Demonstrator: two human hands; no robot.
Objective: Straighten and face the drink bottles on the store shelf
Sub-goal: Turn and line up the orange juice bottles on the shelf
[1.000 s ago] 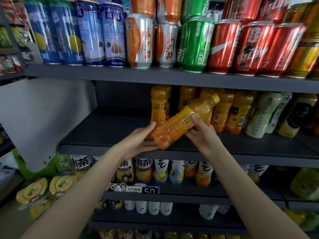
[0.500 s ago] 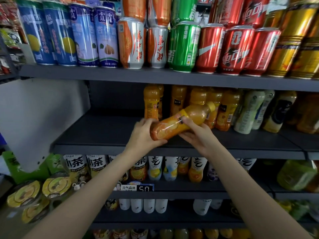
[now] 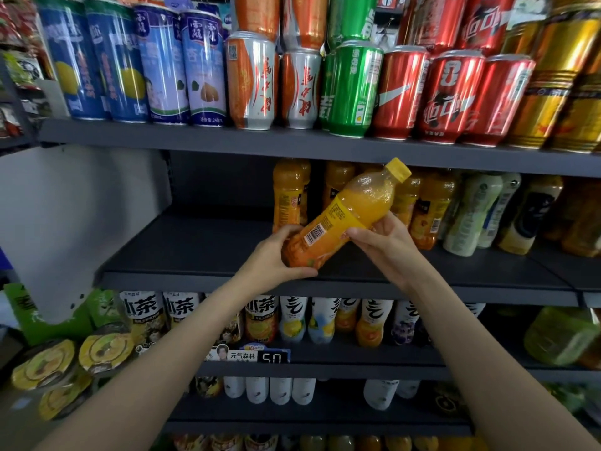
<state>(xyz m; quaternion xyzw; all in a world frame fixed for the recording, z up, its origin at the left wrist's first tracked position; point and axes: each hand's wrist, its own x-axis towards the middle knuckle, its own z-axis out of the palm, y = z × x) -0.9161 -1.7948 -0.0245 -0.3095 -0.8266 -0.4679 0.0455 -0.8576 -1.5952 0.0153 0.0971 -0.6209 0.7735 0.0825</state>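
Gripping the base end of an orange juice bottle (image 3: pixel 341 219), the left hand (image 3: pixel 276 255) curls fingers and thumb round its bottom. Right hand (image 3: pixel 387 244) holds the middle of the same bottle from the far side, fingers wrapped over the label. Bottle is off the shelf, held in the air in front of the middle shelf (image 3: pixel 201 249), tilted with its yellow cap (image 3: pixel 399 169) up and to the right. Barcode panel on the yellow label faces the camera; liquid is orange, plastic clear near the neck.

Just behind the bottle stand more orange juice bottles (image 3: pixel 291 193) in a row, upright. Right of these, pale green bottles (image 3: pixel 471 213) lean slightly. Left part of the middle shelf is bare dark metal.

Upper shelf carries cans: blue cans (image 3: pixel 182 66) at left, orange-and-silver cans (image 3: pixel 252 79), a green can (image 3: pixel 353 89), red cola cans (image 3: pixel 448 96), gold cans (image 3: pixel 549 89) at far right, some stacked two high.

Lower shelf holds tea bottles (image 3: pixel 175 312) and a price tag (image 3: pixel 274 358) reading 5.0. Lidded bowls (image 3: pixel 104 351) sit at lower left. A white side panel (image 3: pixel 74 222) closes the shelf's left end.
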